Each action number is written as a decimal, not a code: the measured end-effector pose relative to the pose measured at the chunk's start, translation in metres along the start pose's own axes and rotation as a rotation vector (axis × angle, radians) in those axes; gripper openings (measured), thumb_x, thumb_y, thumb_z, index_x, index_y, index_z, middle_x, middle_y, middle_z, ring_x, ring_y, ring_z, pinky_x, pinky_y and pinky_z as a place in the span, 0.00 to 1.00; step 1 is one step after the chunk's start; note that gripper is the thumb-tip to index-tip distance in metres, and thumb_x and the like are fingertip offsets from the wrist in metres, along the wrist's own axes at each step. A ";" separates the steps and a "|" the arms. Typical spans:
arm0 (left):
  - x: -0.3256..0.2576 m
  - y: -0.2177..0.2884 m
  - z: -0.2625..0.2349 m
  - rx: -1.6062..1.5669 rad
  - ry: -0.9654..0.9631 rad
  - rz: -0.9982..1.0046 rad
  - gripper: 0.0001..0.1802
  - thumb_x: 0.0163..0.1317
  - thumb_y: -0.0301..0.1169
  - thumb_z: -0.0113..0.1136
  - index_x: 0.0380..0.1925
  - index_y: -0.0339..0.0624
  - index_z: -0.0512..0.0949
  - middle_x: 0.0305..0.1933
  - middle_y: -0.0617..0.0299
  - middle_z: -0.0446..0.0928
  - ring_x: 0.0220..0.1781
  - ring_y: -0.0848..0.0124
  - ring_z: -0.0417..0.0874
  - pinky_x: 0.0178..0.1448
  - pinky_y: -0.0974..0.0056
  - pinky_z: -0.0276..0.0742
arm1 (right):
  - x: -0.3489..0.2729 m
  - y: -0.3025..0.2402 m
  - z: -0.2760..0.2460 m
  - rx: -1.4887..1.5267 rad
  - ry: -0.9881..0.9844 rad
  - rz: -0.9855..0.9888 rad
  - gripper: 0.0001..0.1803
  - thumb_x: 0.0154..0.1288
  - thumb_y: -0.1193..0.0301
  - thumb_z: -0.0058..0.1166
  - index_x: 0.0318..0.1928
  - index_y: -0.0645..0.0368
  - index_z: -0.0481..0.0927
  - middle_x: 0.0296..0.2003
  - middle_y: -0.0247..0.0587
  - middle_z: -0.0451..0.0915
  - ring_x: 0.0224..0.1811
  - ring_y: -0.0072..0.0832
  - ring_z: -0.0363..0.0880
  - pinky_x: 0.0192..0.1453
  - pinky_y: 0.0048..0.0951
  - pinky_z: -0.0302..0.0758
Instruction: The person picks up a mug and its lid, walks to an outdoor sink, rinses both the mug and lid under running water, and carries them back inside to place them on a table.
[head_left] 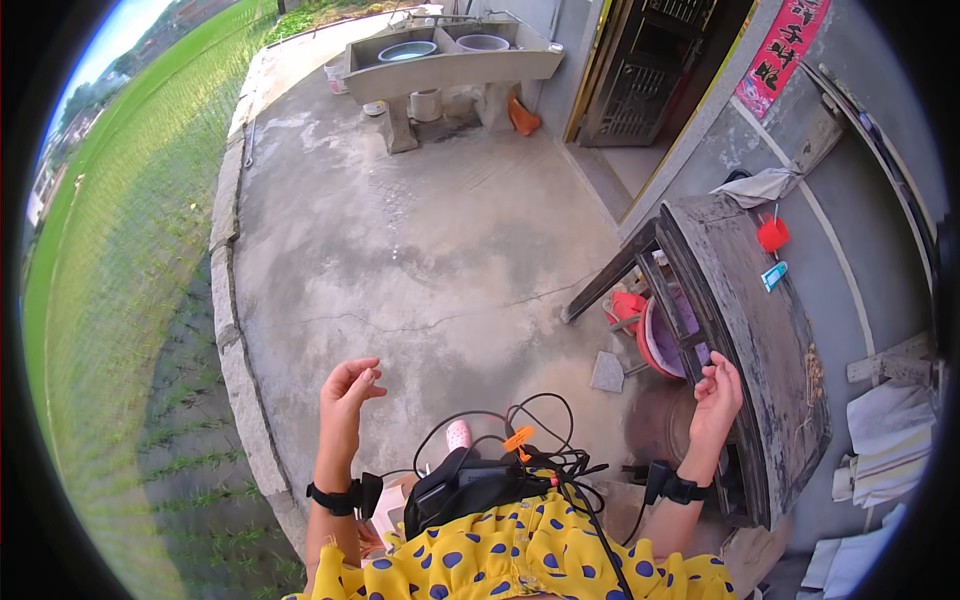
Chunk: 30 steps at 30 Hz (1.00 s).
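My left hand (347, 392) is raised over the concrete yard floor (420, 250), fingers loosely curled, holding nothing. My right hand (717, 396) hovers with fingers apart next to the front edge of a dark wooden table (760, 340), not touching anything I can make out. Both wrists wear black bands. A black pouch with tangled cables (470, 480) hangs at my waist over yellow dotted clothing.
On the table lie a red cup (772, 234) and a small blue tube (774, 275). Red basins (655, 340) sit under it. A concrete sink with two bowls (445, 55) stands far ahead. A stone curb (232, 330) borders a green field on the left. A doorway (650, 70) is at upper right.
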<state>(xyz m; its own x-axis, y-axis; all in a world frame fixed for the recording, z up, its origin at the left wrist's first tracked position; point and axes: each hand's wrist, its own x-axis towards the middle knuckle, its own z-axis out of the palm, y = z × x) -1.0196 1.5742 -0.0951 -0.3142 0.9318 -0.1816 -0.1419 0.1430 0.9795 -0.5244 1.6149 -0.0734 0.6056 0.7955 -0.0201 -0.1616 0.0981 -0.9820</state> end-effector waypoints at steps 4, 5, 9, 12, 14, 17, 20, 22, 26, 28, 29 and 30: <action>0.079 0.007 0.003 0.011 -0.015 -0.028 0.13 0.66 0.32 0.57 0.47 0.38 0.80 0.41 0.60 0.80 0.39 0.75 0.81 0.47 0.67 0.78 | 0.035 0.004 0.063 -0.108 -0.042 -0.020 0.14 0.72 0.68 0.50 0.51 0.64 0.78 0.31 0.31 0.77 0.24 0.13 0.70 0.26 0.14 0.65; 0.097 0.012 0.008 0.000 -0.015 -0.043 0.13 0.67 0.31 0.57 0.47 0.37 0.80 0.42 0.59 0.80 0.41 0.75 0.81 0.48 0.67 0.78 | 0.046 0.007 0.073 -0.113 -0.036 -0.016 0.14 0.72 0.68 0.50 0.51 0.64 0.78 0.31 0.31 0.77 0.24 0.13 0.70 0.26 0.14 0.65; 0.177 0.021 0.038 -0.018 -0.062 -0.012 0.12 0.67 0.30 0.57 0.47 0.35 0.80 0.43 0.58 0.80 0.42 0.73 0.80 0.48 0.66 0.78 | 0.111 0.030 0.107 -0.129 -0.006 -0.007 0.14 0.71 0.68 0.51 0.52 0.64 0.78 0.31 0.31 0.78 0.24 0.13 0.71 0.26 0.14 0.65; 0.235 0.046 0.074 0.012 -0.088 0.072 0.12 0.67 0.29 0.57 0.47 0.36 0.80 0.44 0.59 0.80 0.43 0.73 0.81 0.48 0.66 0.78 | 0.169 0.043 0.137 -0.061 0.025 -0.011 0.15 0.71 0.68 0.52 0.52 0.64 0.78 0.31 0.31 0.78 0.25 0.13 0.71 0.27 0.14 0.65; 0.272 0.065 0.096 0.043 -0.096 0.100 0.12 0.67 0.29 0.57 0.47 0.36 0.80 0.44 0.59 0.80 0.44 0.73 0.81 0.48 0.66 0.78 | 0.209 0.051 0.164 0.004 0.063 -0.024 0.14 0.71 0.68 0.52 0.51 0.64 0.79 0.30 0.31 0.78 0.24 0.14 0.72 0.26 0.15 0.64; 0.325 0.093 0.131 0.068 -0.120 0.129 0.11 0.67 0.27 0.57 0.47 0.36 0.80 0.44 0.61 0.80 0.44 0.73 0.81 0.48 0.66 0.78 | 0.268 0.063 0.200 0.026 0.043 -0.008 0.14 0.71 0.68 0.52 0.50 0.63 0.79 0.30 0.31 0.78 0.24 0.13 0.71 0.26 0.15 0.64; 0.375 0.118 0.167 0.090 -0.198 0.177 0.11 0.66 0.26 0.57 0.46 0.37 0.79 0.41 0.60 0.80 0.37 0.74 0.82 0.48 0.65 0.78 | 0.324 0.069 0.232 0.040 0.037 0.013 0.13 0.71 0.69 0.51 0.50 0.63 0.80 0.30 0.31 0.79 0.24 0.14 0.72 0.27 0.15 0.65; 0.403 0.129 0.183 0.105 -0.219 0.168 0.11 0.66 0.26 0.56 0.47 0.37 0.79 0.41 0.60 0.80 0.37 0.73 0.82 0.48 0.65 0.78 | 0.356 0.068 0.258 0.031 0.025 0.037 0.13 0.71 0.70 0.50 0.50 0.64 0.79 0.30 0.32 0.79 0.24 0.14 0.72 0.29 0.15 0.67; 0.470 0.133 0.201 0.113 -0.266 0.131 0.11 0.66 0.25 0.56 0.47 0.36 0.79 0.41 0.60 0.80 0.37 0.73 0.82 0.48 0.66 0.78 | 0.411 0.083 0.305 0.038 0.001 0.028 0.13 0.71 0.71 0.50 0.51 0.65 0.78 0.31 0.33 0.78 0.24 0.15 0.72 0.30 0.15 0.68; 0.513 0.134 0.201 0.127 -0.276 0.112 0.11 0.66 0.26 0.57 0.48 0.36 0.79 0.43 0.60 0.80 0.39 0.73 0.82 0.49 0.66 0.78 | 0.432 0.092 0.334 0.038 0.008 0.011 0.14 0.71 0.71 0.50 0.51 0.65 0.78 0.32 0.33 0.78 0.24 0.15 0.72 0.30 0.15 0.68; 0.536 0.135 0.201 0.137 -0.282 0.097 0.12 0.67 0.27 0.58 0.49 0.36 0.79 0.44 0.60 0.79 0.41 0.72 0.81 0.49 0.67 0.78 | 0.441 0.095 0.350 0.040 0.011 -0.010 0.14 0.71 0.70 0.50 0.51 0.65 0.78 0.32 0.33 0.78 0.24 0.15 0.71 0.29 0.15 0.68; 0.558 0.137 0.200 0.138 -0.286 0.094 0.12 0.67 0.27 0.58 0.49 0.36 0.79 0.44 0.60 0.79 0.41 0.72 0.81 0.49 0.67 0.78 | 0.449 0.096 0.368 0.029 0.023 -0.012 0.14 0.71 0.70 0.50 0.50 0.66 0.79 0.31 0.32 0.78 0.25 0.14 0.71 0.29 0.15 0.67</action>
<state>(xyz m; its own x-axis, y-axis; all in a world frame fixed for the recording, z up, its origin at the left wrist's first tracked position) -1.0262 2.1805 -0.0447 -0.0412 0.9962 -0.0767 0.0097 0.0772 0.9970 -0.5545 2.2019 -0.1072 0.6250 0.7805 -0.0125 -0.1762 0.1254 -0.9763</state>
